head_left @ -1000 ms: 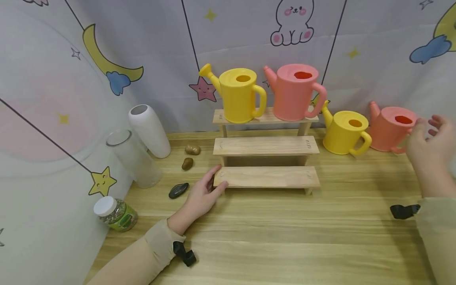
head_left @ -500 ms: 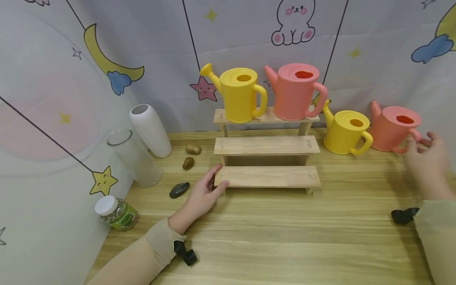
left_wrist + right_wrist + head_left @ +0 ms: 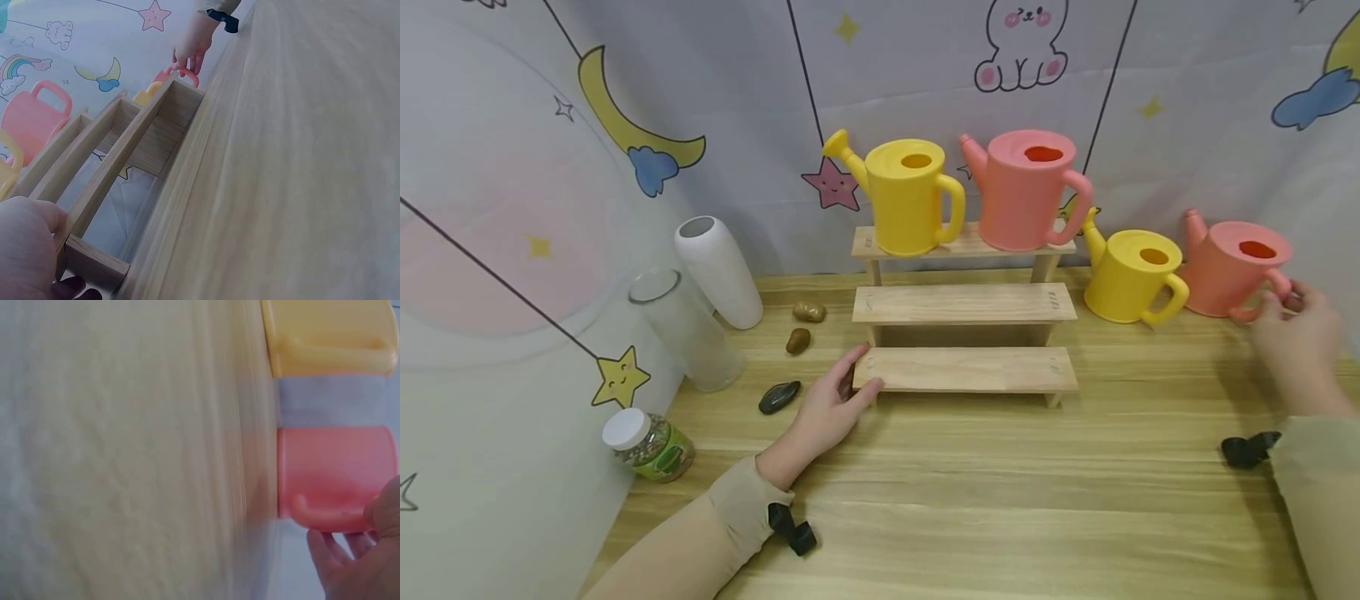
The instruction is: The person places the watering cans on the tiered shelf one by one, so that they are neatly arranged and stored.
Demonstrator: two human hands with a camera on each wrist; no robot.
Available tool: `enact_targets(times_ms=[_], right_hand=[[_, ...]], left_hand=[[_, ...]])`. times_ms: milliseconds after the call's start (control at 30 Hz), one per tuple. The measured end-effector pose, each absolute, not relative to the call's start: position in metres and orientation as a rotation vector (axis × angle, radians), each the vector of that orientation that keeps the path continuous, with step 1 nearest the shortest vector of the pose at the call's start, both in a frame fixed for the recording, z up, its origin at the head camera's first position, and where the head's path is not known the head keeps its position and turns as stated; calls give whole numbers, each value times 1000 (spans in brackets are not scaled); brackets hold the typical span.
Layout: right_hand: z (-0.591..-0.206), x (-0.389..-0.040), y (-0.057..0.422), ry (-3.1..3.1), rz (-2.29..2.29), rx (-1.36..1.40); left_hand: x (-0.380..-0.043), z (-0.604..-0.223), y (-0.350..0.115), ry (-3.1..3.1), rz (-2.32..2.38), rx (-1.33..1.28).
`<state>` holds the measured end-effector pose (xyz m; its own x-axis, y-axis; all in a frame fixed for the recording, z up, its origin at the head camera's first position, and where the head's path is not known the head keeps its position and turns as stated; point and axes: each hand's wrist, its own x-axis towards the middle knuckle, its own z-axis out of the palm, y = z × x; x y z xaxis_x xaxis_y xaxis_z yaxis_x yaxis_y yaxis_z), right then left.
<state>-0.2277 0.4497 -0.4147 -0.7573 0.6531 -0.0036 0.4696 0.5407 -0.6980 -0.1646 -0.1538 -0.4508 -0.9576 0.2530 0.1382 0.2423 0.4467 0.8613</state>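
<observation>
At the right, my right hand [image 3: 1300, 346] grips the handle of a pink watering can [image 3: 1232, 271] standing on the table. In the right wrist view the thumb lies on the handle and the fingers [image 3: 322, 550] reach behind it. My left hand [image 3: 831, 404] holds the left end of the lowest step of a three-step wooden stand [image 3: 966, 369]. The thumb is on the step's edge, and fingertips show below it in the left wrist view. On the top step stand a yellow watering can [image 3: 904, 204] and another pink watering can [image 3: 1022, 196].
A second yellow watering can [image 3: 1123, 283] stands between the stand and the gripped can. Left of the stand are a white vase [image 3: 722, 275], a clear glass vase [image 3: 688, 337], two brown stones [image 3: 808, 312], a black stone [image 3: 779, 397] and a white-lidded jar [image 3: 655, 450].
My right hand has come down from above the pink watering can's handle and taken hold of it. The can has shifted slightly to the right. My left hand stays on the stand.
</observation>
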Motion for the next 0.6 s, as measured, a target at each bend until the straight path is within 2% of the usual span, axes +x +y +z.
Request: enact_targets(times_ms=[300, 600], right_hand=[[-418, -228, 455, -2519, 955, -941], [-406, -217, 451, -2407, 1094, -1076]], left_hand=[[-165, -450, -153, 2643, 1608, 471], [-165, -450, -153, 2641, 1604, 461]])
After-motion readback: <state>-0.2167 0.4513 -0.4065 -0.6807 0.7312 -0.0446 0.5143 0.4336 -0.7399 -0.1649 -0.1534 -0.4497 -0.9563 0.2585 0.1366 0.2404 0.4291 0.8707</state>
